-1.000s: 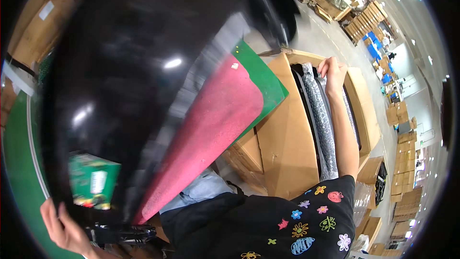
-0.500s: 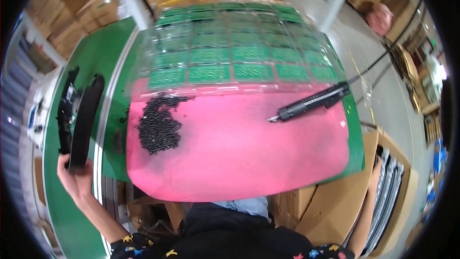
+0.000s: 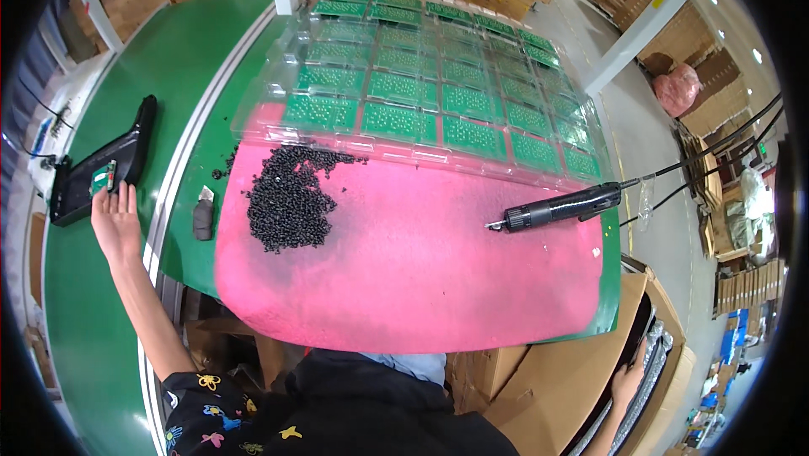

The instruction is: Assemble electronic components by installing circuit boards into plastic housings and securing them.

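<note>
My left hand lies palm up with its fingers stretched out at the near edge of a black plastic housing. The housing rests on the green belt at the left, its inner side up, with a small green circuit board in it next to my fingertips. Down at the right, my right hand reaches into an open cardboard box. Its fingers close around the edge of a black panel, partly hidden by the box wall, beside silvery wrapped panels.
A pink mat bears a heap of small black screws and a black electric screwdriver with a cord. Behind are clear trays of green circuit boards. A small dark grey object sits left of the mat.
The black housing, tilted up in my left hand before, now lies lower on the belt, and my left fingers have opened. My right hand stays at the box. The whole view has shifted.
</note>
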Action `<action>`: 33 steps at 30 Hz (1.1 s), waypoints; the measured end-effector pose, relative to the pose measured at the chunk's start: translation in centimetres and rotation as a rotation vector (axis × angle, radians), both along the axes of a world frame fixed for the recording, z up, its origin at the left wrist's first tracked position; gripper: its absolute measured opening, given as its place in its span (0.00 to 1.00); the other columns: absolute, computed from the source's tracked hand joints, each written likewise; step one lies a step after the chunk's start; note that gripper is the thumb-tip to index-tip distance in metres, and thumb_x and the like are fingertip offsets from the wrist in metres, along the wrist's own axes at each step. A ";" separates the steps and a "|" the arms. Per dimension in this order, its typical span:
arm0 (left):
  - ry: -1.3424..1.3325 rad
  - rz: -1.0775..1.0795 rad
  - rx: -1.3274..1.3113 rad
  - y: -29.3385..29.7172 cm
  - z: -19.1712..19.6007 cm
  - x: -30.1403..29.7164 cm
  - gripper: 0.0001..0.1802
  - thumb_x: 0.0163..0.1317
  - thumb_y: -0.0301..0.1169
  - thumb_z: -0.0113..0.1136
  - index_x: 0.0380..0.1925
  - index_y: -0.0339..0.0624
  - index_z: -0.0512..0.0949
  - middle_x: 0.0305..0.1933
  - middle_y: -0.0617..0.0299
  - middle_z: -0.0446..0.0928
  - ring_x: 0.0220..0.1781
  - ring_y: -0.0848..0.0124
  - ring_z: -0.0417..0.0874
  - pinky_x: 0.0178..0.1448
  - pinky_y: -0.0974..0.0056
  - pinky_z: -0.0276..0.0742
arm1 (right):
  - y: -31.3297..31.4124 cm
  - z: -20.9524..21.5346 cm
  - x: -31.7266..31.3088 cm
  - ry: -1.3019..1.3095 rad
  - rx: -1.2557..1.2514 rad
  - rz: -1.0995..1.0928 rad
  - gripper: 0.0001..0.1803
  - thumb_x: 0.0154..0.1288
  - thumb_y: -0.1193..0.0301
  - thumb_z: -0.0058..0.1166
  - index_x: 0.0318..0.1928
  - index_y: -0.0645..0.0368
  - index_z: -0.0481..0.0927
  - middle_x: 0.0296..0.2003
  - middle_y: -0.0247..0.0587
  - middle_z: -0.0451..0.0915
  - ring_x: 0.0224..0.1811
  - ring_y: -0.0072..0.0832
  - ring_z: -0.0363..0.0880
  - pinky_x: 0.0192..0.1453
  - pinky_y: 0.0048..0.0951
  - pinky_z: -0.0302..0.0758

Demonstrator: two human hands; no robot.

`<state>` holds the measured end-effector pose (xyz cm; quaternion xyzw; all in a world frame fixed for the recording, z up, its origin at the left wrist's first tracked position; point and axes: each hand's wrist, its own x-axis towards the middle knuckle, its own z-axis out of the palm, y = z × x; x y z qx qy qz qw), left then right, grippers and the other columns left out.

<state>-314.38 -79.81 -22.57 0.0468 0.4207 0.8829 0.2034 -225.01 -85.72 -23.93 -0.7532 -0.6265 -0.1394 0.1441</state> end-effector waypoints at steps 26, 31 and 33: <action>0.772 -0.542 -0.127 0.6 4.0 3.4 0.10 0.70 0.31 0.44 0.43 0.36 0.69 0.39 0.62 0.65 0.43 0.72 0.67 0.50 0.67 0.61 | 0.7 7.6 -0.4 0.126 0.058 -0.309 0.42 0.49 0.88 0.34 0.66 0.42 0.67 0.50 0.56 0.78 0.53 0.48 0.76 0.58 0.41 0.70; 0.878 -0.492 -0.005 5.1 6.9 15.8 0.06 0.60 0.22 0.53 0.36 0.32 0.75 0.31 0.53 0.75 0.32 0.65 0.74 0.40 0.64 0.69 | -0.6 9.2 -1.5 -0.081 0.003 -0.504 0.42 0.52 0.88 0.36 0.67 0.36 0.65 0.48 0.48 0.78 0.51 0.47 0.77 0.54 0.43 0.73; 0.911 -0.506 0.015 4.5 7.5 16.1 0.06 0.60 0.22 0.53 0.36 0.31 0.75 0.32 0.53 0.75 0.32 0.65 0.74 0.40 0.64 0.69 | -0.8 10.5 -4.4 -0.131 0.046 -0.451 0.42 0.52 0.89 0.36 0.67 0.37 0.66 0.48 0.46 0.77 0.50 0.47 0.78 0.55 0.42 0.74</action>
